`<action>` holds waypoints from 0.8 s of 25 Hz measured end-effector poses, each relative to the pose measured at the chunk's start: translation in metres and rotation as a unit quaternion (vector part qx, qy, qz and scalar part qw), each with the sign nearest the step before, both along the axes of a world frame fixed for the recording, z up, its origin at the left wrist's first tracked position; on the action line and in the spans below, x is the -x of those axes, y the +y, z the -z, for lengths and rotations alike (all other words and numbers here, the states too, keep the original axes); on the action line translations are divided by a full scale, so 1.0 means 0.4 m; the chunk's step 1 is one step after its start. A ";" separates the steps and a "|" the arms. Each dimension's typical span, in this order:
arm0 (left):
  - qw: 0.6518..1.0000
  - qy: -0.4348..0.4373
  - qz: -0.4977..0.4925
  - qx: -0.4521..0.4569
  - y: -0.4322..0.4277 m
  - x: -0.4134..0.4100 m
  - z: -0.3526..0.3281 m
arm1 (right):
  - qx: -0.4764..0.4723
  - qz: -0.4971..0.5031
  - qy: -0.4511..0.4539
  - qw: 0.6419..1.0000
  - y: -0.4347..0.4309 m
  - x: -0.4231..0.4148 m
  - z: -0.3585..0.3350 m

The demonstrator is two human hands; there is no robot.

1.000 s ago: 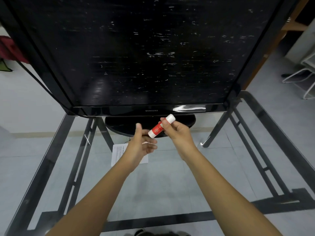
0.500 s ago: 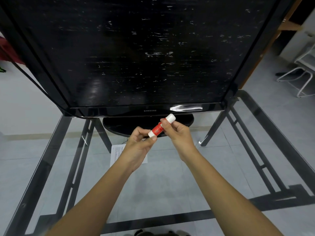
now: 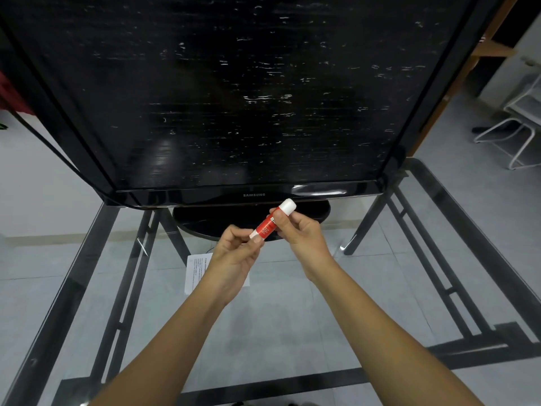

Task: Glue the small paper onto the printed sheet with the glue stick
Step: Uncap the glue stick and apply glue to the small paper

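Note:
A red glue stick with a white cap at its upper end is held in the air above the glass table. My right hand grips its upper part. My left hand pinches its lower white end between thumb and fingers. The printed sheet lies flat on the glass below my left hand, which hides most of it. I see no small paper; it may be hidden under my hands.
A large black monitor on a round black base stands at the back of the glass table. The table's dark metal frame shows through the glass. A white chair stands at the far right.
My left hand rose from over the sheet and closed on the lower end of the glue stick. My right hand kept the stick in about the same place.

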State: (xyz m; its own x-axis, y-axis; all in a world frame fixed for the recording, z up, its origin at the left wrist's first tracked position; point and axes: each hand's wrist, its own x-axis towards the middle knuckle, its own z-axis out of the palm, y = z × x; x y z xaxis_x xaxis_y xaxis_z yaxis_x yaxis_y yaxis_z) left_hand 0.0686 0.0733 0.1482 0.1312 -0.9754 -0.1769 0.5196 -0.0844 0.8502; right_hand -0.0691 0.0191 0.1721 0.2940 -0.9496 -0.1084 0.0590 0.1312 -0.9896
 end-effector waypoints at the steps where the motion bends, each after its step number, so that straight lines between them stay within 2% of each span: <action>1: 1.000 -0.022 -0.007 0.020 0.000 0.002 0.000 | 0.000 -0.002 -0.002 1.000 0.000 0.001 0.000; 4: 0.999 -0.043 -0.002 0.026 0.002 0.003 0.002 | -0.002 -0.001 -0.009 1.000 0.000 0.006 0.000; 6: 0.999 -0.011 0.018 -0.038 0.001 0.008 -0.005 | 0.001 0.000 -0.010 1.000 -0.002 0.010 -0.003; 8: 0.997 -0.026 0.028 -0.065 0.002 0.009 -0.007 | 0.005 0.000 -0.003 1.000 -0.003 0.013 -0.005; 12: 1.000 -0.025 0.017 0.002 0.011 0.008 -0.004 | 0.010 -0.006 0.003 1.000 0.000 0.016 -0.008; 16: 0.995 -0.092 -0.019 0.033 0.014 0.006 -0.007 | 0.007 -0.004 -0.006 1.000 0.006 0.013 -0.008; 18: 0.994 -0.106 -0.014 0.027 0.015 0.007 -0.007 | 0.008 -0.007 -0.011 1.000 0.009 0.011 -0.009; 20: 0.997 -0.070 0.003 -0.012 0.015 0.006 -0.010 | 0.010 -0.011 -0.018 1.000 0.010 0.010 -0.012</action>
State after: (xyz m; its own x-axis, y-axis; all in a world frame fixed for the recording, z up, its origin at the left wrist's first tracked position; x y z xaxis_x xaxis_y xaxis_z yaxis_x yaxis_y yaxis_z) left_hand 0.0663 0.0793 0.1523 0.1497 -0.9723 -0.1796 0.3945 -0.1078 0.9125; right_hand -0.0732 0.0232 0.1771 0.3179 -0.9449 -0.0784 0.0912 0.1128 -0.9894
